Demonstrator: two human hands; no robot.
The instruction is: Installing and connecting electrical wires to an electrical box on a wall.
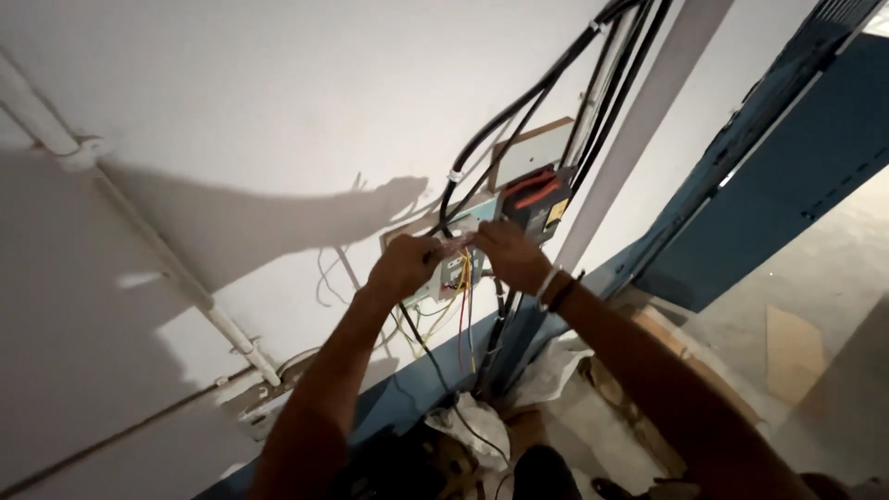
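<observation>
Both arms reach up to the wall box [456, 268]; left hand [405, 266] and right hand [507, 255] pinch its wires [463, 278] between curled fingers.

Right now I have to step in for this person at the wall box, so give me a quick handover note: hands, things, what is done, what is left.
Left hand: closed on something small at the front of the open electrical box; what it grips is too blurred to tell.
Right hand: fingers pinched at the same spot, meeting the left.
Coloured wires hang loose below the box; black cables run up the wall.
Done: box is open, wires are out.
Left: wires still hang free, no cover on.
</observation>
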